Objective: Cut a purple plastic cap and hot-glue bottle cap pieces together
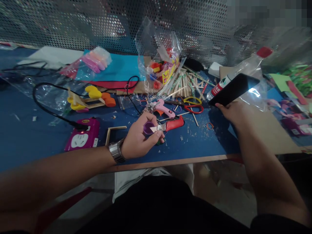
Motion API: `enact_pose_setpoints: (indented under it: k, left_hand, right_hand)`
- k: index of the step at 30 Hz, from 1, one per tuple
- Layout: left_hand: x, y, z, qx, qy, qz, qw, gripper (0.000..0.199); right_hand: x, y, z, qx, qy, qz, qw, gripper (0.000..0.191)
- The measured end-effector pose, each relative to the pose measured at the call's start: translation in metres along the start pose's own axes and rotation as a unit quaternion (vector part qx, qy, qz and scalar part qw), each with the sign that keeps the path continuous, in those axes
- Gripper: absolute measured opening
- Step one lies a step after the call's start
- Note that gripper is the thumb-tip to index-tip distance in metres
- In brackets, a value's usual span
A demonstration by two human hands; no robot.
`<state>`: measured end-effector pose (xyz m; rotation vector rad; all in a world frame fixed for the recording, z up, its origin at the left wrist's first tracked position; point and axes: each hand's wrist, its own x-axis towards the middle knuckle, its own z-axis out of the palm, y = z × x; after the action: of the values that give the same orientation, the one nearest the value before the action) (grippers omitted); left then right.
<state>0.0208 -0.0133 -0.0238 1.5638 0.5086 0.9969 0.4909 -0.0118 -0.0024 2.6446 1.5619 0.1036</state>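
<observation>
The left hand (141, 138) is curling around a purple cap (148, 127), with a red-handled knife (174, 123) lying at its fingertips, handle pointing rightward; whether they're pinching it, I can't tell. Farther off, the right hand (231, 113) is gripping a black smartphone (234, 88). Beyond, a clear plastic bag (143, 39) is holding colourful plastic pieces (156, 67); a clear bottle (240, 69) is showing behind the phone.

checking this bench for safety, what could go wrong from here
The red-handled knife, blade bare, is right at the fingers of the left hand, so a slip might cut them. The pink glue gun lies near that hand; if hot, it could burn. The right hand holds a dark flat device by a plastic bottle and might knock it.
</observation>
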Motion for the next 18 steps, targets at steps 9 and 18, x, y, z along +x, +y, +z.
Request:
enact_pose_setpoints:
  k: [9,18]
  left_hand:
    - [-0.002,0.0,0.0,-0.005,-0.002,-0.012,1.0,0.023]
    - [0.004,0.002,0.0,-0.04,0.009,-0.012,0.999,0.023]
  right_hand:
    - [-0.022,-0.03,-0.036,-0.006,-0.033,0.015,0.999,0.063]
    - [-0.08,-0.08,-0.07,0.057,0.051,-0.173,0.982,0.061]
